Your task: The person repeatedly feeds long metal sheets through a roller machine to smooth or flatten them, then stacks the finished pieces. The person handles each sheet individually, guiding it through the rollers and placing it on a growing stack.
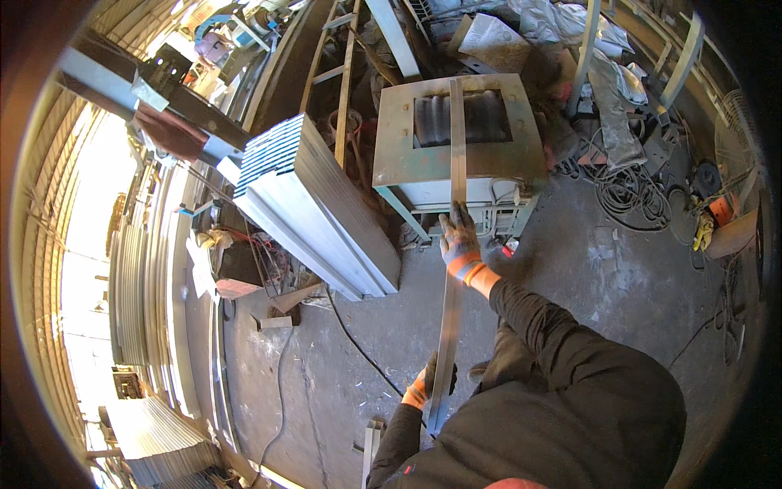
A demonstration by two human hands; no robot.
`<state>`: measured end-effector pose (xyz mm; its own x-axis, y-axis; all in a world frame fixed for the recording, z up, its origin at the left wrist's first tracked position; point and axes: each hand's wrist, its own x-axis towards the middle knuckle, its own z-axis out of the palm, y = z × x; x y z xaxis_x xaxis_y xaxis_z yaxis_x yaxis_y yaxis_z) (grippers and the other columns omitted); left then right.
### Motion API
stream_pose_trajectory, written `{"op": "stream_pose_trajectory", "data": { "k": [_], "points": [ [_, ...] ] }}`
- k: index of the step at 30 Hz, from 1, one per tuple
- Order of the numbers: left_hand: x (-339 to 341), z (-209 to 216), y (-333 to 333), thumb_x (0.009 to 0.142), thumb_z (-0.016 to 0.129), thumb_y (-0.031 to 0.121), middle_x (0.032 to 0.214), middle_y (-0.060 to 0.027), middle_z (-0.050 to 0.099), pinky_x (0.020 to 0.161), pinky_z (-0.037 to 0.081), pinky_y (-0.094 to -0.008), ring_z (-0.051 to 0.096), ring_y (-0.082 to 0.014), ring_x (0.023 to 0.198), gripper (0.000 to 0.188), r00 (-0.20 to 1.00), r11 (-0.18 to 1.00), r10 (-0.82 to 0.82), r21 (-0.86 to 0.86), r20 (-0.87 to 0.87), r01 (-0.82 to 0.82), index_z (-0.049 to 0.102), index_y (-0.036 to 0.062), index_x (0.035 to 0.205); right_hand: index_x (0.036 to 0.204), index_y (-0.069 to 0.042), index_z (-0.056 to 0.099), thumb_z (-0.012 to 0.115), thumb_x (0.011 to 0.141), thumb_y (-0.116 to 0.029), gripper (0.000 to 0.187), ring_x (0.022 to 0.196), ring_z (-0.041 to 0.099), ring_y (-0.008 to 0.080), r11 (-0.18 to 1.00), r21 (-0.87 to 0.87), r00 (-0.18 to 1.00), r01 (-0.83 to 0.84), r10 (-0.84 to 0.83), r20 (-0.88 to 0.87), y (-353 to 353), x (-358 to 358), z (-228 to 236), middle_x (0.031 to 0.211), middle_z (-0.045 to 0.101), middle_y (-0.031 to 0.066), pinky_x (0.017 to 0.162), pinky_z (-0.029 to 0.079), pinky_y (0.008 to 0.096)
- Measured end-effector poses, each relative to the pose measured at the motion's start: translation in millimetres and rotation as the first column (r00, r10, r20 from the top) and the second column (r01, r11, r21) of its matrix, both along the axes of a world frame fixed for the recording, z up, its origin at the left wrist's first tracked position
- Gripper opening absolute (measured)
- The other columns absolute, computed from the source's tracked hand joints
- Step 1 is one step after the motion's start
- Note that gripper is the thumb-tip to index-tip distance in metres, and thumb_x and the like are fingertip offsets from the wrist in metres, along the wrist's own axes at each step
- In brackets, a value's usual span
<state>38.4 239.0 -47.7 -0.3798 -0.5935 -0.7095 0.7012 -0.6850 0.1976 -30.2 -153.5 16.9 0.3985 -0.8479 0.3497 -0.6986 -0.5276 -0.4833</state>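
Observation:
A long, narrow metal bar (450, 326) runs from near my body forward to the green metal box-shaped machine (505, 159). Its far end lies across the machine's top, over a dark rectangular opening. My right hand (462, 247), in a grey and orange glove, holds the bar just short of the machine's front edge. Nearer my body, my left hand (419, 386), gloved alike, grips the bar from its left side, with some fingers hidden behind it. Left of the machine stands a tall stack of pale metal profiles (334, 216).
Coiled cables (631, 196) lie right of the machine. A black cable (358, 346) crosses the floor at left. Short metal pieces (372, 448) lie near my left forearm. A yellow ladder (346, 81) and scrap fill the back. More long profiles (130, 293) stand far left.

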Motion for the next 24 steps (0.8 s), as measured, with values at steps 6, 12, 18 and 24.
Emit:
{"op": "stream_pose_trajectory", "data": {
  "k": [6,12,18,24],
  "points": [
    [-5.9,-11.6,96.0,0.109,0.057,0.075,0.084,-0.0012,0.063,0.065,0.053,-0.0374,0.062,-0.0196,0.07,0.062,0.998,0.997,0.047,0.067,-0.04,-0.044,0.066,0.0142,0.099,0.155,0.002,0.065,0.069,0.096,-0.02,0.063,0.169,0.028,0.0513,0.999,0.038,0.999,-0.039,0.04,-0.014,83.1,-10.2,7.1,0.181,0.031,0.0324,0.14,0.022,0.056],
    [21.0,4.7,75.1,0.114,0.066,0.052,0.125,-0.0096,0.08,0.092,0.062,-0.0343,0.077,-0.0201,0.107,0.059,0.949,0.999,0.028,0.016,0.314,-0.034,0.072,0.0022,0.144,0.16,-0.005,0.063,0.068,0.094,-0.015,0.067,0.169,0.028,0.0513,0.991,0.088,0.968,-0.105,0.082,0.236,35.0,-17.8,-0.6,0.183,0.029,0.0302,0.14,0.02,0.0585],
    [54.7,27.1,-154.7,0.112,0.071,0.043,0.125,-0.0251,0.079,0.097,0.061,-0.0457,0.077,-0.0355,0.115,0.051,0.308,0.95,-0.082,-0.019,0.948,0.311,0.071,0.0016,0.143,0.159,-0.013,0.066,0.065,0.097,-0.013,0.061,0.158,0.05,0.0433,0.929,-0.212,0.953,-0.302,0.296,-0.063,-212.6,3.0,-11.1,0.177,0.044,0.0233,0.133,0.038,0.0566],
    [77.1,31.0,-457.0,0.105,0.063,0.007,0.109,-0.0236,0.063,0.073,0.061,-0.0549,0.072,-0.0449,0.092,0.063,-0.534,0.624,0.297,0.263,0.792,0.736,0.058,0.0306,0.163,0.152,-0.009,0.069,0.054,0.111,-0.056,0.064,0.137,0.067,0.045,0.979,0.152,0.941,-0.133,0.173,-0.291,-482.3,68.5,-9.6,0.154,0.068,0.0247,0.113,0.054,0.058]
  ]
}}
